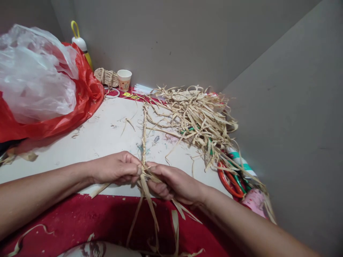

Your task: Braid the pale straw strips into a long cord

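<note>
A thin straw braid (144,139) runs from the back of the white board down to my two hands, and loose strands (147,194) fan out below it over the red cloth. My left hand (120,167) pinches the strands at the braid's lower end from the left. From the right, my right hand (171,180) is closed on more strands, with thumb and curled fingers close to my left fingertips. The fingertips nearly meet, and some strands between them are hidden.
A heap of dry straw (200,117) lies at the back right, beside red-handled scissors (230,180). At the left stands a red bag (91,96) with clear plastic. A paper cup (124,80) and a coiled straw bundle (107,77) sit by the grey wall (166,43).
</note>
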`<state>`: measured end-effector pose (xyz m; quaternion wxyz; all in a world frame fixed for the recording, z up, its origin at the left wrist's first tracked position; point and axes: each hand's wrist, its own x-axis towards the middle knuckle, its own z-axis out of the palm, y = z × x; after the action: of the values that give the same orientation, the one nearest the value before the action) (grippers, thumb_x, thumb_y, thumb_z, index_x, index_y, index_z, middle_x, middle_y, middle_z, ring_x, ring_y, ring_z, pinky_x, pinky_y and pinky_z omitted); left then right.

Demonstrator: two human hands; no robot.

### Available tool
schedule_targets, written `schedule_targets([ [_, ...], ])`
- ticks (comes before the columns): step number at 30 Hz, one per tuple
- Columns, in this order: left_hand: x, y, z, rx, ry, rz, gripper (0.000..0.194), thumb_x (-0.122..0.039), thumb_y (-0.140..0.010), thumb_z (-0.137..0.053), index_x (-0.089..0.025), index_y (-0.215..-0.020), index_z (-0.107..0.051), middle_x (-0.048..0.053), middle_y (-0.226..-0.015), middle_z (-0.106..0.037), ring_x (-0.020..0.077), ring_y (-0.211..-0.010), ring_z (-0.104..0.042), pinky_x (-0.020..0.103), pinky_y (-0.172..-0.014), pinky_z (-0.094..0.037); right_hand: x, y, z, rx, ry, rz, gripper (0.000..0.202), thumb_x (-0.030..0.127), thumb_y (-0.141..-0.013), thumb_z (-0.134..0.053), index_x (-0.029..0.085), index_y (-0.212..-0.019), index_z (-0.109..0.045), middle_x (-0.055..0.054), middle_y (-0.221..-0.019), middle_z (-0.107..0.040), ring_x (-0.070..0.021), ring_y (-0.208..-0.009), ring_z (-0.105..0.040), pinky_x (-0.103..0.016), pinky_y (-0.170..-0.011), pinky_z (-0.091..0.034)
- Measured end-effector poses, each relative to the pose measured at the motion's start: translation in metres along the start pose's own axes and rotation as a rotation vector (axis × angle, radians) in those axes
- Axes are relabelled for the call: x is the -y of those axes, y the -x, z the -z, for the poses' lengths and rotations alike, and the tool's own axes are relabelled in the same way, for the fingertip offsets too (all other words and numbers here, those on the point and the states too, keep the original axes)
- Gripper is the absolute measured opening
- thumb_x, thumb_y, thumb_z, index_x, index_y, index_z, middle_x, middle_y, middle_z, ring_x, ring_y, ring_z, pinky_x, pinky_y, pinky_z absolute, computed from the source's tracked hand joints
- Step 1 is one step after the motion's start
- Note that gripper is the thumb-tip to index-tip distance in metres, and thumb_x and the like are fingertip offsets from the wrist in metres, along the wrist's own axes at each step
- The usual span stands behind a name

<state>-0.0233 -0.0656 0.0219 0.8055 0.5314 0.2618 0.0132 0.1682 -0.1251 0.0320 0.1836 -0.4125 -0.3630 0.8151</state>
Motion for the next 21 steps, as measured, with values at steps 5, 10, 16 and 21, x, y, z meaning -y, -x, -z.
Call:
schedule_targets([
  [5, 0.0, 0.001, -0.003, -0.022, 0.03, 0.004, 0.02, -0.023, -0.078, -0.046, -0.014, -0.061, -0.053, -0.007, -0.039, -0.032, 0.0047, -0.034, -0.019, 0.02, -0.035, -0.012, -0.013, -0.002, -0.006, -0.137, -0.199, 0.085, 0.02, 0.035, -0.084, -0.05, 0.019, -0.076, -0.042, 0.009, -0.053, -0.024, -0.0049, -0.044, -0.01, -0.018, -0.039, -0.007],
  [10, -0.001, 0.0, -0.004, -0.047, 0.001, 0.014, 0.021, -0.025, -0.08, -0.047, -0.013, -0.063, -0.054, -0.008, -0.038, -0.029, 0.0046, -0.034, -0.017, 0.02, -0.035, -0.01, -0.023, -0.006, -0.015, -0.338, -0.314, 0.082, 0.026, 0.037, -0.078, -0.061, 0.02, -0.075, -0.042, 0.012, -0.047, -0.023, -0.0037, -0.041, -0.009, -0.017, -0.037, -0.006],
  [16, -0.001, 0.0, -0.003, -0.024, 0.024, 0.015, 0.023, -0.027, -0.08, -0.048, -0.013, -0.064, -0.056, -0.008, -0.038, -0.029, 0.0042, -0.034, -0.017, 0.02, -0.035, -0.011, -0.022, -0.008, -0.016, -0.41, -0.209, 0.126, 0.024, 0.04, -0.08, -0.057, 0.021, -0.078, -0.042, 0.012, -0.044, -0.025, -0.0049, -0.038, -0.01, -0.018, -0.035, -0.008],
  [21, 0.0, 0.0, -0.002, -0.005, 0.07, 0.011, 0.022, -0.027, -0.079, -0.049, -0.012, -0.064, -0.055, -0.008, -0.039, -0.03, 0.0041, -0.035, -0.017, 0.02, -0.036, -0.012, -0.018, -0.004, -0.012, -0.278, 0.068, 0.201, 0.034, 0.046, -0.089, -0.041, 0.017, -0.07, -0.045, 0.008, -0.05, -0.031, -0.0057, -0.041, -0.021, -0.021, -0.04, -0.017],
])
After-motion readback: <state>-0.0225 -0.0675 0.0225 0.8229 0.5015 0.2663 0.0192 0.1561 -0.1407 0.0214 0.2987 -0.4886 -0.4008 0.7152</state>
